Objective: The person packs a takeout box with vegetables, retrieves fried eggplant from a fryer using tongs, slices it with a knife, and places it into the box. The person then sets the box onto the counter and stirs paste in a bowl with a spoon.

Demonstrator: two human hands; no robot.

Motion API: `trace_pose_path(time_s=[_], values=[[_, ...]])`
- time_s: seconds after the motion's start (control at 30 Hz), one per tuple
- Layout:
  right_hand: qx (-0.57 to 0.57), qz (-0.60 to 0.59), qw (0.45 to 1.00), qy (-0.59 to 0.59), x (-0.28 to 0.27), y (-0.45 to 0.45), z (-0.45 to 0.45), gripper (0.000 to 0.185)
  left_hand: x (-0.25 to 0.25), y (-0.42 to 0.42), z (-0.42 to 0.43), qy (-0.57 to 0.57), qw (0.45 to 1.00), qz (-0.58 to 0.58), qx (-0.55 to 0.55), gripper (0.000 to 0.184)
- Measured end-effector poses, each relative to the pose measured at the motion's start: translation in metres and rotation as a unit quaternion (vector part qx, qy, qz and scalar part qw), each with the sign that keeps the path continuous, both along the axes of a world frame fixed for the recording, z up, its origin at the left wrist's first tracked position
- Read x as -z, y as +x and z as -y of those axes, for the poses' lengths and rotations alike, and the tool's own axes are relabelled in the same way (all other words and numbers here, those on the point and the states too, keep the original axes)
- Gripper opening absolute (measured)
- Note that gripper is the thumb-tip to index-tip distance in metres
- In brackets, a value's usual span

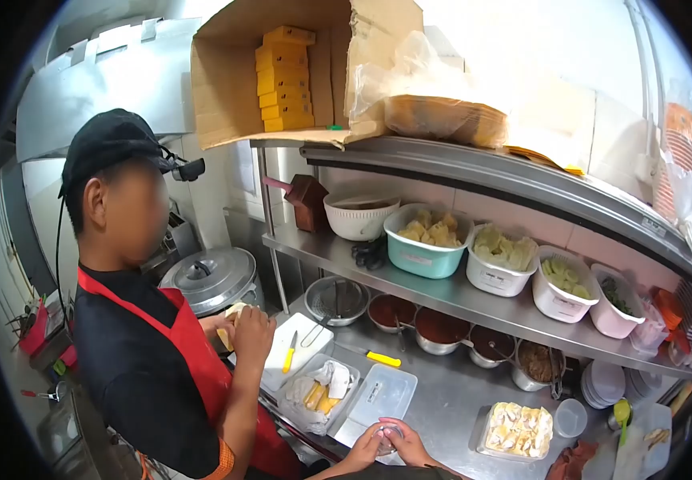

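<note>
At the bottom middle, my left hand (367, 445) and my right hand (406, 445) meet with fingers curled around a small, round, clear-looking object (389, 434). Its kind is hard to make out. Just beyond them lies a translucent plastic lid (382, 394) on the steel counter. To the left of the lid, a plastic container (346, 408) holds a clear bag with yellow stick-shaped food (320, 398). A yellow-handled knife (383, 359) rests behind the lid. Off to the right stands a clear tub of white-and-yellow food (519, 430).
A co-worker (162, 344) in a red apron stands at left, holding pale food (236, 310) near a white cutting board (294, 340) with a knife (290, 352). Sauce pots (442, 330) line the counter's back. Above, a steel shelf (458, 296) bears vegetable tubs (502, 268).
</note>
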State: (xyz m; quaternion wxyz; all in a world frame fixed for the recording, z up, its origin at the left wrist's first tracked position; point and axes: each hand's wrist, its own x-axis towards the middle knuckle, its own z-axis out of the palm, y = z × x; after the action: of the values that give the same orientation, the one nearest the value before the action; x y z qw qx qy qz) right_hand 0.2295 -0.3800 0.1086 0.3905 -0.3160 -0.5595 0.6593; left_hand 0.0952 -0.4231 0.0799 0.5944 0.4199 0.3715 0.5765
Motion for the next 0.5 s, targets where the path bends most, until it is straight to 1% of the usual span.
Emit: trace_pose_path(time_s=[0.03, 0.1, 0.17, 0.2, 0.3, 0.33, 0.43, 0.47, 0.5], values=[[0.005, 0.014, 1.0, 0.003, 0.003, 0.0, 0.006, 0.034, 0.0, 0.001, 0.006, -0.011, 1.0, 0.021, 0.005, 0.035], [0.004, -0.001, 0.998, -0.061, 0.009, 0.001, 0.008, 0.035, 0.005, -0.001, 0.009, -0.004, 1.0, 0.021, -0.006, 0.036], [-0.005, -0.002, 0.994, -0.113, 0.023, 0.003, 0.006, 0.036, -0.005, -0.002, 0.01, -0.036, 0.997, 0.051, -0.034, 0.035], [0.023, -0.01, 0.99, -0.141, 0.008, 0.001, 0.012, 0.032, -0.001, -0.006, 0.01, -0.062, 0.996, 0.056, -0.043, 0.034], [0.043, 0.079, 0.989, -0.117, 0.013, 0.007, 0.013, 0.028, 0.006, -0.009, 0.011, -0.073, 0.995, 0.014, -0.061, 0.033], [0.047, 0.091, 0.986, -0.131, 0.013, 0.01, 0.012, 0.023, 0.009, -0.01, 0.01, -0.087, 0.996, 0.018, -0.028, 0.035], [0.062, 0.132, 0.98, -0.133, 0.021, 0.021, 0.012, 0.022, 0.026, -0.009, 0.013, -0.133, 0.988, 0.035, 0.074, 0.044], [0.072, 0.126, 0.984, -0.104, 0.02, 0.024, 0.013, 0.018, 0.031, -0.006, 0.013, -0.162, 0.981, 0.055, 0.093, 0.052], [0.071, 0.119, 0.983, -0.12, 0.028, 0.03, 0.014, 0.016, 0.031, -0.005, 0.016, -0.179, 0.977, 0.036, 0.106, 0.055]])
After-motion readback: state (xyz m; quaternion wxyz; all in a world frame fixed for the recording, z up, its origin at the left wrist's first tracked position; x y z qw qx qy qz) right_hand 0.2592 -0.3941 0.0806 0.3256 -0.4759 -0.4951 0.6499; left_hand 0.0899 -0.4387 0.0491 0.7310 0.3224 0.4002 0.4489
